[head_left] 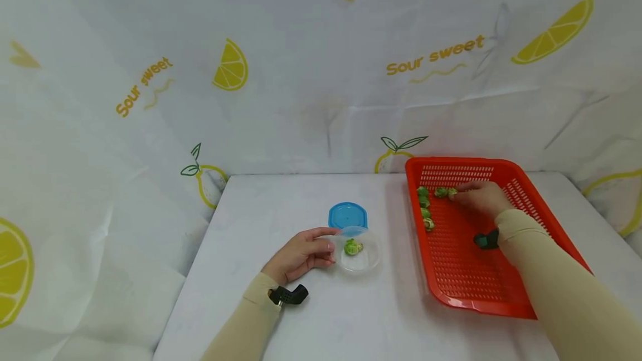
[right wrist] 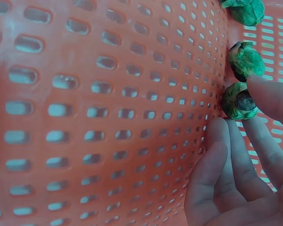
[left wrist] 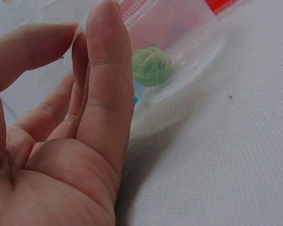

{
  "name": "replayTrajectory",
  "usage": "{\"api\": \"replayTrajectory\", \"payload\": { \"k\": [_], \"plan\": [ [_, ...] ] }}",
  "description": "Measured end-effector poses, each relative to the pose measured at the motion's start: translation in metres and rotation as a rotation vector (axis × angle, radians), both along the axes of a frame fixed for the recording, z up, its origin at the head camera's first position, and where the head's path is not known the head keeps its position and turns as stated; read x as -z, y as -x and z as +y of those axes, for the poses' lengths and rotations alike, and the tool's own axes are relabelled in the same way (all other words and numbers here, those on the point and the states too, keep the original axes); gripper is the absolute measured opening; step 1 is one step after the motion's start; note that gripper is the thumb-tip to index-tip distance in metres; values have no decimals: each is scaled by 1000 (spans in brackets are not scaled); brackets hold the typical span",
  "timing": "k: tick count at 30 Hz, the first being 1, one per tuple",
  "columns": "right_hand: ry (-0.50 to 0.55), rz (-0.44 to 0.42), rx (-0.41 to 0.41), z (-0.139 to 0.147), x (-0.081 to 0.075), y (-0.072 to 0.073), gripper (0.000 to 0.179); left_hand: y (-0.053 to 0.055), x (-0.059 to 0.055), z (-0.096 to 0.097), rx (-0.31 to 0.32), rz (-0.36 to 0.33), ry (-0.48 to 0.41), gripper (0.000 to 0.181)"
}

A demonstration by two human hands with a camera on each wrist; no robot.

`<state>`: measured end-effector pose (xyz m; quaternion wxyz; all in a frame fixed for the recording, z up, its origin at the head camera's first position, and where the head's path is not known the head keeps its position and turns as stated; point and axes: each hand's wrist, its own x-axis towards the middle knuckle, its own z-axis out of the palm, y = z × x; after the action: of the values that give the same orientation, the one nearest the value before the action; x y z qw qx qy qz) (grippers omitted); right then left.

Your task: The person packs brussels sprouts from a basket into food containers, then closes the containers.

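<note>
My left hand (head_left: 301, 255) holds the rim of a round, clear plastic container (head_left: 372, 261) between thumb and fingers. One green Brussels sprout (head_left: 353, 247) lies inside it, and shows blurred through the wall in the left wrist view. Over the far end of a red slotted basket (head_left: 466, 280), my right hand (head_left: 484, 199) pinches a Brussels sprout (right wrist: 239, 102) between thumb and fingertips. Directly beside that one sits another sprout (right wrist: 246, 61), close to the basket wall. Several more sprouts (head_left: 424, 202) form a line along the basket's left side.
Just behind the container lies a blue lid (head_left: 348, 215) on the white-covered table (head_left: 241, 222). The basket's raised rim surrounds the right hand's area. A white cloth backdrop (head_left: 301, 71) with lemon prints hangs behind the table. Both wrists carry small dark devices.
</note>
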<state>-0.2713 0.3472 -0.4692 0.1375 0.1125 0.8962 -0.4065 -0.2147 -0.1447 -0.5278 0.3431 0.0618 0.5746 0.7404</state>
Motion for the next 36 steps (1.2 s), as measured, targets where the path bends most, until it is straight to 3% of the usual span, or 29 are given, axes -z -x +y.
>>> {"api": "replayTrajectory", "payload": {
  "k": [6,12,22,36],
  "plan": [
    [5,-26,34,4,-1,-4,72,0,-1,3,14,10,-12,50],
    [7,-1,12,8,-5,-7,66,0,-2,6,21,8,-15,52],
    [26,-40,-7,15,-11,-12,67,0,-8,9,33,24,-16,54],
    [61,-61,-32,8,-13,-25,66,-2,-1,3,-11,3,-6,50]
  ]
}}
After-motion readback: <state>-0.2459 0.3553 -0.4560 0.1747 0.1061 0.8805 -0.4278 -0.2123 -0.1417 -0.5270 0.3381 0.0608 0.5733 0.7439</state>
